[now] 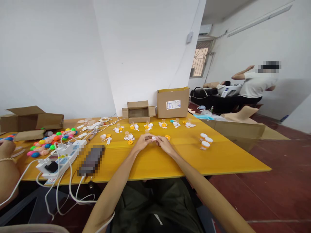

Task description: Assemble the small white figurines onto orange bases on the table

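Between the fingertips of my left hand (pixel 143 142) and my right hand (pixel 164 143) is a small white plastic part with holes (pixel 153 138). Both hands are closed on it, just above the yellow table (pixel 170 165). An orange ring (pixel 167 138) lies right beside my right hand. Beyond my hands, a clear cup (pixel 147 131) is partly hidden. To the left sit another orange ring (pixel 130 142) and a small pile of white parts (pixel 129 137). More small piles of white and orange parts (pixel 164 124) with clear cups run along the back.
Three white-lidded small jars (pixel 205 144) stand at the right. On the left are a power strip (pixel 68 158) with cables, a phone (pixel 91 160), colourful balls (pixel 55 139) and another person's hand (pixel 7 147). Cardboard boxes (pixel 172 103) stand at the back. A person (pixel 257 82) works at far right.
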Demonstrator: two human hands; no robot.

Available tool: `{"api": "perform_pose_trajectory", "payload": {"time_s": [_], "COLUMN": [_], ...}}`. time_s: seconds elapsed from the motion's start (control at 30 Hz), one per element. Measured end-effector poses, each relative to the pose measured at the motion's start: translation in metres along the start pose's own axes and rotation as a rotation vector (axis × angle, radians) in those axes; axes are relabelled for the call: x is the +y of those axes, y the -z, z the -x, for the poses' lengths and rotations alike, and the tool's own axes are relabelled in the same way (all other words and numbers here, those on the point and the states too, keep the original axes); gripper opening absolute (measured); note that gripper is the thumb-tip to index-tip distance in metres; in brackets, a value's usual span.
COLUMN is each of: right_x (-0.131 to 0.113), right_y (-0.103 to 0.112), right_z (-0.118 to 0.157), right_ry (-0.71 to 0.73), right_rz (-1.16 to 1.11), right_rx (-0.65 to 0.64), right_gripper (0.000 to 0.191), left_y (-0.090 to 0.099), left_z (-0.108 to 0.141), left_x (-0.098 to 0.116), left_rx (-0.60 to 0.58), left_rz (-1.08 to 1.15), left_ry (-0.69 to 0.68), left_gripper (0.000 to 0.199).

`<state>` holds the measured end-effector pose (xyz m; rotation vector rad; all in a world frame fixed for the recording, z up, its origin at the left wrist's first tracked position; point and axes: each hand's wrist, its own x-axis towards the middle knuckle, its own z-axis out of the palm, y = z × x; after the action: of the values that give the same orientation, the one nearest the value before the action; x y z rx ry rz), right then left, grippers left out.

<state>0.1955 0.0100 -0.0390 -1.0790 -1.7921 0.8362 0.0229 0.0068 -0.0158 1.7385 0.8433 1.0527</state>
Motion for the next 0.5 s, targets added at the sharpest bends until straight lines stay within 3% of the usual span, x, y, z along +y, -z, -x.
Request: {"api": "perform_pose_trajectory", "payload": {"time_s": [0.33, 0.5], "right_x": [-0.005, -0.011], "right_y": [-0.001, -0.001], "right_z": [0.002, 0.006], "right_ry": [-0.050, -0.023], "right_rz": [-0.053, -0.001], "right_rx": [0.016, 0.092], "right_gripper": [0.053, 0.052], "left_y": [0.002, 0.002], "left_z": [0.000, -0.001], "left_x": [-0.003, -0.006], "left_rx": [-0.009, 0.014], "left_rz": [-0.059, -0.191], "left_ry": [-0.036, -0.080], "left_gripper": [0.029, 0.024]}}
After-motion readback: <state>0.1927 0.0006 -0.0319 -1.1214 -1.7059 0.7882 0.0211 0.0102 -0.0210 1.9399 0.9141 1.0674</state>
